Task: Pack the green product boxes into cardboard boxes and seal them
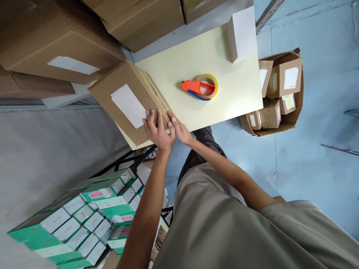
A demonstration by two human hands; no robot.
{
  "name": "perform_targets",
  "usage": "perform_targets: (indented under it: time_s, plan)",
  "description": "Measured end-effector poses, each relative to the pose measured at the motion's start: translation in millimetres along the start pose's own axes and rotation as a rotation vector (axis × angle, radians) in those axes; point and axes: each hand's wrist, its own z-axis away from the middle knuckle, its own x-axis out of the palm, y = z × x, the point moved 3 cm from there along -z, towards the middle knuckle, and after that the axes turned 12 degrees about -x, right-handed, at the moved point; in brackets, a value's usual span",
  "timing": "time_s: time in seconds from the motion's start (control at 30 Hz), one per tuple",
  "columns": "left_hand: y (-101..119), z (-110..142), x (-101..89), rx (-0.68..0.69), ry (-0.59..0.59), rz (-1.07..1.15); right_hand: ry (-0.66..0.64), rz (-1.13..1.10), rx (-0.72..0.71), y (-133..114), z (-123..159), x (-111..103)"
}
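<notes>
"Where is the cardboard box (108, 87)?"

"It is at the left end of the table (235, 93), and its near end reaches the near edge."

"How are the fingers?"

"The left hand (159, 130) has its fingers spread on the labelled face. The right hand (181, 131) puts its fingertips at the near end of the seam (155, 90); if its thumb pinches, I cannot tell."

"What makes this step good, in your opinion?"

"I would hold the left palm firm, so the box does not slip over the edge, and press the seam evenly, without denting the cardboard."
</notes>
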Motion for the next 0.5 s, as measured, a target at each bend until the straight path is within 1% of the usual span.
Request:
perform_targets:
  time_s: [0.07,0.13,0.27,0.4,0.5]
  plan:
    - [0,1,0.0,-0.006,0.010,-0.013,-0.014,-0.023,0.019,-1,-12,-4]
    - [1,1,-0.9,-0.015,0.013,-0.018,-0.040,-0.050,0.032,-2,-16,-9]
    - [1,3,-4.1,-0.018,-0.017,-0.015,-0.076,-0.042,0.046,-4,-2,-20]
    - [1,4,-5.5,-0.047,-0.073,-0.052,-0.097,-0.078,0.189,-13,10,-24]
    - [6,6,-8.9,-0.056,-0.089,-0.095,-0.119,-0.160,0.324,-26,3,-27]
